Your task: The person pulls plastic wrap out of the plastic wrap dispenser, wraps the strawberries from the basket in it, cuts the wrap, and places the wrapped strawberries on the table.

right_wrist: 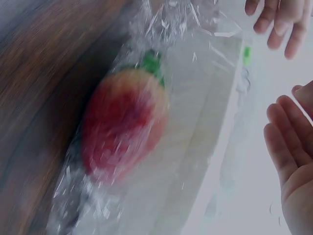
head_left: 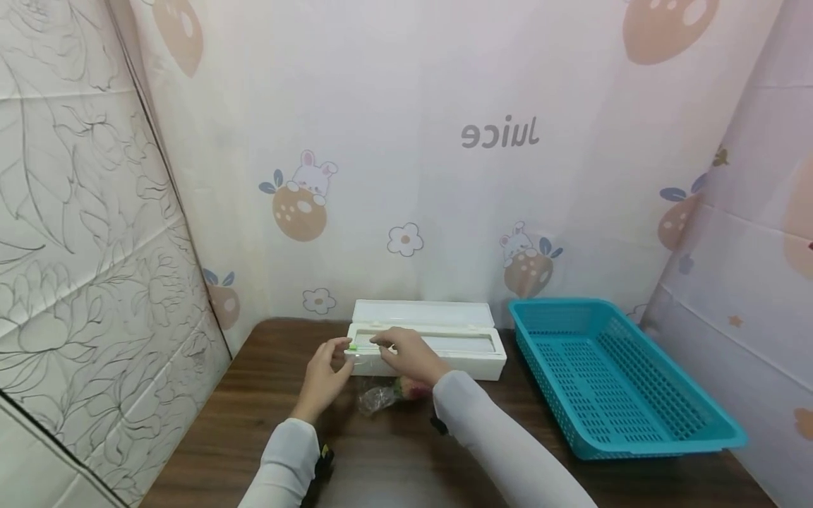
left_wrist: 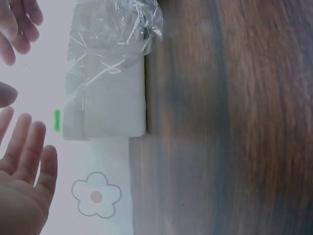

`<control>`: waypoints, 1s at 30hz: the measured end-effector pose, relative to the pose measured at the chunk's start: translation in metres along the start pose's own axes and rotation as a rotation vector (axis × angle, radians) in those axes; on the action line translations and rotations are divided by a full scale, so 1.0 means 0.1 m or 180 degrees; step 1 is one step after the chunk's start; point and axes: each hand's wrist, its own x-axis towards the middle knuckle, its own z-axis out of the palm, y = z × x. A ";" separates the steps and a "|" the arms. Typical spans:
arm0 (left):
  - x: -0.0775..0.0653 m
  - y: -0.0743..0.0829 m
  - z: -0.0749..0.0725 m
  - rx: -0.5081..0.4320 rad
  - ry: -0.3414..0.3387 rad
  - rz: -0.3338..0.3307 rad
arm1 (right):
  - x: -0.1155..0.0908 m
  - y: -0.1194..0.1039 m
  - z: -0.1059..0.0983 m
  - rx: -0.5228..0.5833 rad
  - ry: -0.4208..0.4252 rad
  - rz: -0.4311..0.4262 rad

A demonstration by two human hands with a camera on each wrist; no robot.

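Note:
A white cling film dispenser box [head_left: 470, 365] stands at the back of the table, lid [head_left: 422, 312] raised. A small green slider [head_left: 352, 346] sits at the left end of its front edge. Clear cling film [left_wrist: 112, 29] hangs over the box front, bunched and wrinkled on the table. In the right wrist view, a red-and-yellow peach-like fruit [right_wrist: 124, 125] with a green leaf lies under or within film. My left hand [head_left: 322, 379] is by the slider, fingers loosely extended, thumb apart. Over the box's left half is my right hand [head_left: 413, 355], its fingers relaxed, pointing left.
A blue-green plastic basket [head_left: 641, 448] stands to the right of the box. The brown wooden table [head_left: 254, 402] meets a patterned curtain [head_left: 406, 176] at the back, with more patterned sheets on both sides.

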 end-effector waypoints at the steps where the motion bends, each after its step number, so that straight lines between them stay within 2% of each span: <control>1: 0.00 0.01 0.00 0.0001 -0.0003 0.0042 | -0.04 0.03 -0.03 0.0024 0.0047 -0.0009; 4: -0.02 0.04 0.02 -0.0024 -0.0107 0.0252 | -0.17 0.09 -0.11 0.0098 0.0227 0.0035; 9: -0.07 0.08 0.08 -0.0046 -0.0415 0.0547 | -0.41 0.19 -0.15 0.0158 0.0437 0.0099; 12: -0.10 0.13 0.13 0.0000 -0.0632 0.0663 | -0.53 0.26 -0.12 0.0121 0.0423 0.0131; 16: -0.12 0.19 0.23 0.0071 -0.1063 0.0792 | -0.68 0.34 -0.08 0.0067 0.0307 0.0189; 19: -0.12 0.23 0.30 0.0124 -0.1290 0.0797 | -0.77 0.38 -0.06 0.0011 0.0261 0.0181; 25: -0.13 0.25 0.44 0.0443 -0.1353 0.0796 | -0.85 0.47 0.00 -0.0071 0.0264 0.0025; 30: -0.15 0.23 0.56 0.0667 -0.1555 0.0662 | -0.87 0.53 0.04 -0.0133 0.0152 0.0034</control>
